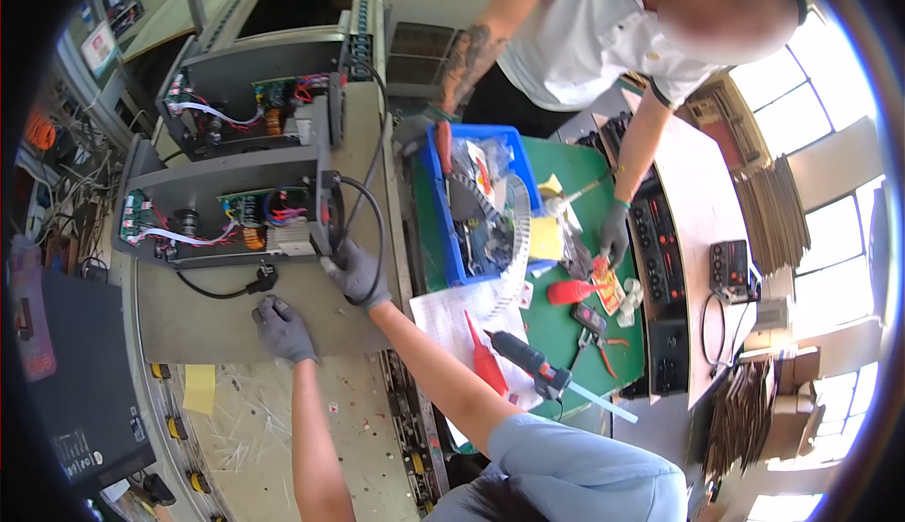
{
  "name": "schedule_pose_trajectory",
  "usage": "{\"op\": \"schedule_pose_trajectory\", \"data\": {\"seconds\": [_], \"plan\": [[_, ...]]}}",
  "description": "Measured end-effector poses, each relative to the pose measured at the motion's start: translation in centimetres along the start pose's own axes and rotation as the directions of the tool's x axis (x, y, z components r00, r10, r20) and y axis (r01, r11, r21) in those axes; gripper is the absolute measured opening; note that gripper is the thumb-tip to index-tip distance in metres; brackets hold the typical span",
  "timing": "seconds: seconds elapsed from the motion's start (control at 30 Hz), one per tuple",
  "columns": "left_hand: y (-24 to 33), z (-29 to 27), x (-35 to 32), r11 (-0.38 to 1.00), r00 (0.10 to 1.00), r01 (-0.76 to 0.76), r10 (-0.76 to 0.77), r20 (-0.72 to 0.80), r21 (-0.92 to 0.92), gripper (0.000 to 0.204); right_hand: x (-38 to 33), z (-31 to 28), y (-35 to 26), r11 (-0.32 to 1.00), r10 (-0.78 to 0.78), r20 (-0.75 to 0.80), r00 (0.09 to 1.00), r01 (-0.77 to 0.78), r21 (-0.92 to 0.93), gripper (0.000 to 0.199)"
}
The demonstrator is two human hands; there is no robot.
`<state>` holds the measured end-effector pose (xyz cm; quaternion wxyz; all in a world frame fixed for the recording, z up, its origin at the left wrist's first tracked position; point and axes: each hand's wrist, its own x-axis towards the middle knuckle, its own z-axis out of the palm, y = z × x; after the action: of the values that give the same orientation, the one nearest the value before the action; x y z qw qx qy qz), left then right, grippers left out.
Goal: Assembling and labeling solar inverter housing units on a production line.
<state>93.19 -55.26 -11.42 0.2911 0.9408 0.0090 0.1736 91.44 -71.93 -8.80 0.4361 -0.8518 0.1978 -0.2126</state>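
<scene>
My right hand [358, 275], in a grey glove, is closed around a black power cord [380, 230] beside the front corner of an open grey metal housing [217, 166]. The cord loops past the back of this hand. Circuit boards, coloured wires and a copper coil [254, 238] sit inside the housing. On the grey board [189, 310] rests my left hand [286, 327], also gloved, with its fingers curled; what lies under them is hidden. Just beyond it, apart from the fingers, lies a black mains plug [264, 278] on its cord.
Behind stands a second open housing [250, 65]. To the right, a green mat [589, 390] carries a blue bin [459, 263], a glue gun [528, 362], red bottles [485, 362] and pliers [596, 345]. A co-worker's gloved hand [615, 232] is over the mat. A dark panel [80, 371] stands left.
</scene>
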Motion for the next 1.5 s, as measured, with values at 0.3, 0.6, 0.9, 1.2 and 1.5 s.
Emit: {"op": "schedule_pose_trajectory", "data": {"seconds": [0.3, 0.6, 0.9, 1.2, 1.5], "plan": [[-1.0, -0.4, -0.4, 0.997, 0.997, -0.066, 0.067, -0.044, 0.027, 0.018, -0.8, 0.1, -0.7, 0.997, 0.061, 0.011, 0.998, -0.06, -0.048, 0.035], [-0.8, -0.7, -0.7, 0.997, 0.998, -0.064, 0.065, -0.011, 0.042, 0.017, -1.1, 0.2, -0.4, 0.997, 0.041, -0.036, 0.998, -0.043, -0.056, 0.034], [-0.9, -2.3, -2.2, 0.998, 0.998, -0.067, 0.067, 0.008, 0.008, 0.015, -3.1, -0.6, -1.2, 0.995, 0.031, -0.046, 0.998, -0.035, -0.09, 0.033], [-4.2, -8.1, -6.1, 0.975, 0.997, -0.035, 0.048, 0.054, -0.218, 0.019, -5.5, 0.1, -1.5, 0.995, -0.029, 0.001, 1.0, 0.029, -0.092, 0.03], [-20.2, -28.5, -27.0, 0.89, 0.919, 0.387, -0.349, 0.186, -0.242, 0.019, 1.8, 0.6, 0.5, 0.979, 0.19, -0.04, 0.981, -0.192, -0.074, 0.034]]}}
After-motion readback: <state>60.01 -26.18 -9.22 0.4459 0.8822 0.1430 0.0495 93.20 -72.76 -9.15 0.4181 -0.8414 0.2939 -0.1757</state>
